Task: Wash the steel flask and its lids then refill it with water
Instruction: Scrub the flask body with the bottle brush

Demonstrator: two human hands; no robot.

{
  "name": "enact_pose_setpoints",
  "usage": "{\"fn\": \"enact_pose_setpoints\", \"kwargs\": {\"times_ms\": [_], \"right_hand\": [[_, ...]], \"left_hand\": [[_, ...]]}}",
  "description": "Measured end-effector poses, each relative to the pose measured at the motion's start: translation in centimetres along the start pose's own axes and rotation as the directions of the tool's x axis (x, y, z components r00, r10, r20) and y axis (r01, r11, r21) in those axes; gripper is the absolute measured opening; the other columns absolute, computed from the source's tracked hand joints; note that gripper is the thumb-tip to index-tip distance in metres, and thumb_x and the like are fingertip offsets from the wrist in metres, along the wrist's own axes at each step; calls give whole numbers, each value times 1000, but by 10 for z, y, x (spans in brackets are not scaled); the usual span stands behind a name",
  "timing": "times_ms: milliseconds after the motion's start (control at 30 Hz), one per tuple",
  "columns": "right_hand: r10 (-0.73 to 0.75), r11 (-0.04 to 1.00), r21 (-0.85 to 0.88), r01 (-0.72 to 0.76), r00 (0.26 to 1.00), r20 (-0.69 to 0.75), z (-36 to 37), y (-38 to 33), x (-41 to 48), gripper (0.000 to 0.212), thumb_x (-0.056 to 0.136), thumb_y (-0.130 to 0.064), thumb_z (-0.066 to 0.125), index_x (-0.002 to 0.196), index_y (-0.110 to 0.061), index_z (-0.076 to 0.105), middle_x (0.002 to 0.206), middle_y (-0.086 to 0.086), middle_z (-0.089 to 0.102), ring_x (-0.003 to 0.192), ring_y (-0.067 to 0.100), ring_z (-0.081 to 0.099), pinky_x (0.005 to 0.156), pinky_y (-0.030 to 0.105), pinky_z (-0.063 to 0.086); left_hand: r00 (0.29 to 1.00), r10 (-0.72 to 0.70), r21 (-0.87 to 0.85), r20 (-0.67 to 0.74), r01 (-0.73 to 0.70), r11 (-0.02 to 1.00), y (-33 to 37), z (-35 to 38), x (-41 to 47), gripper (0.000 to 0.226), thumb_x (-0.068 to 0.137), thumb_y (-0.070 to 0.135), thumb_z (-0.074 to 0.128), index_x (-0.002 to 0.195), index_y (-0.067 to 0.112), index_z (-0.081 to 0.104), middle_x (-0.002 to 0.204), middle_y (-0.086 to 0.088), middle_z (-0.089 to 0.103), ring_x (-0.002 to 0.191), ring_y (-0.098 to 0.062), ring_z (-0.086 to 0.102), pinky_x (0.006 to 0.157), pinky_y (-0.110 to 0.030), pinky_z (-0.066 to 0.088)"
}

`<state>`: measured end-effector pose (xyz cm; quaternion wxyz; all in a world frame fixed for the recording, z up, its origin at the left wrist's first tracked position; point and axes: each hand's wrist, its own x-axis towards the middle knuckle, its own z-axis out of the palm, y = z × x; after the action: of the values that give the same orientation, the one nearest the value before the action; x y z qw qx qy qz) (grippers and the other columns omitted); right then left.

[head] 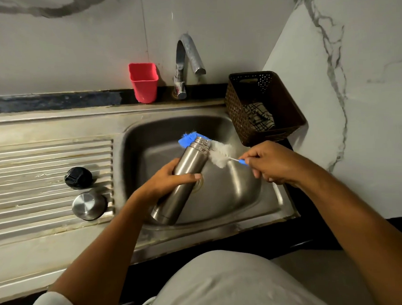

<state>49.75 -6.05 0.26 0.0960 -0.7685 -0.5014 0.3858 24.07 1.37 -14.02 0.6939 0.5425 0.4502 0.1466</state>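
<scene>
Head view: I have the left hand (167, 181) wrapped round the middle of the steel flask (189, 159), which is tilted over the sink (231, 192) with its threaded mouth toward the far side and its base toward the near rim. The right hand (268, 163) pinches the thin blue handle of the bottle brush (220, 155). The brush's white bristles lie against the right of the flask's neck, and its blue tuft shows at the far left, behind the mouth. So I judge the brush is outside the flask, scrubbing the threads. To do this well I'd keep the left grip firm, roll the flask so the bristles cover every thread, then line the brush up with the opening and push it straight in to reach the bottom. I see no stream from the tap (187, 59). By my count there is one flask, one brush and two lids: a black lid (78, 177) and a steel lid (89, 205), near each other on the ribbed counter (47, 157) at left. There is also one red cup (144, 84) and one brown basket (239, 110), holding one patterned cloth (259, 116).
</scene>
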Motion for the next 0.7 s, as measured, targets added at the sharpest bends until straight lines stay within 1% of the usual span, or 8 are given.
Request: {"fn": "enact_pose_setpoints", "kwargs": {"times_ms": [100, 200, 300, 367, 467, 533, 600, 700], "right_hand": [[5, 998, 68, -3, 999, -33, 12, 2, 10, 26, 105, -16, 50, 115, -20, 74, 70, 8, 66, 39, 7, 43, 35, 19, 30], [3, 975, 222, -5, 1000, 10, 14, 6, 14, 26, 106, -17, 52, 121, -21, 73, 68, 6, 63, 38, 7, 40, 36, 18, 27], [0, 959, 280, -43, 988, 152, -5, 21, 4, 23, 106, -20, 55, 120, -22, 72, 72, 9, 62, 40, 9, 36, 38, 18, 24], [16, 962, 267, -63, 985, 175, -9, 25, 3, 22, 106, -21, 56, 121, -22, 72, 73, 10, 62, 41, 9, 36, 38, 18, 24], [-25, 960, 278, -10, 993, 119, 5, 17, 12, 24, 106, -18, 54, 123, -21, 71, 70, 8, 62, 40, 8, 36, 37, 19, 24], [-54, 945, 326, 17, 993, 103, 6, 16, 14, 23, 106, -18, 54, 123, -23, 70, 70, 8, 61, 40, 8, 35, 37, 18, 23], [-55, 928, 371, 2, 990, 133, -6, 27, 9, 22, 105, -21, 57, 121, -25, 72, 71, 7, 62, 41, 8, 34, 37, 18, 21], [-8, 941, 334, -57, 982, 191, -16, 38, 6, 21, 104, -24, 60, 119, -25, 74, 72, 10, 62, 41, 9, 33, 38, 18, 21]], "left_hand": [[993, -43, -60, 111, 50, 997, 9, 11, -4, 51, 77, 44, 83, 122, 26, 65, 96, -2, 79, 85, -17, 76, 73, -30, 61], [989, -75, -173, 124, 96, 980, 15, 4, -9, 50, 79, 43, 71, 120, 16, 65, 91, -9, 78, 77, -19, 74, 66, -30, 60], [989, -106, -224, 100, 126, 966, 10, -16, -13, 65, 70, 49, 76, 125, 17, 62, 95, -15, 78, 78, -23, 74, 69, -35, 60], [980, -111, -233, 164, 148, 961, 10, -17, -11, 75, 66, 52, 79, 130, 17, 60, 104, -19, 77, 85, -27, 74, 72, -37, 61], [957, -60, -255, 285, 136, 957, 15, -1, -6, 61, 78, 36, 75, 132, 13, 57, 108, -19, 76, 90, -29, 75, 73, -37, 62], [959, -15, -329, 284, 113, 938, 20, 1, -5, 62, 75, 30, 75, 131, 11, 56, 107, -19, 76, 89, -28, 76, 73, -36, 62], [966, 3, -381, 258, 98, 919, 23, -8, -7, 65, 70, 31, 75, 129, 12, 56, 102, -18, 77, 83, -25, 76, 69, -34, 63], [969, -70, -314, 236, 144, 938, 25, -12, -8, 66, 68, 36, 75, 126, 8, 59, 96, -16, 78, 78, -22, 76, 66, -31, 62]]}}
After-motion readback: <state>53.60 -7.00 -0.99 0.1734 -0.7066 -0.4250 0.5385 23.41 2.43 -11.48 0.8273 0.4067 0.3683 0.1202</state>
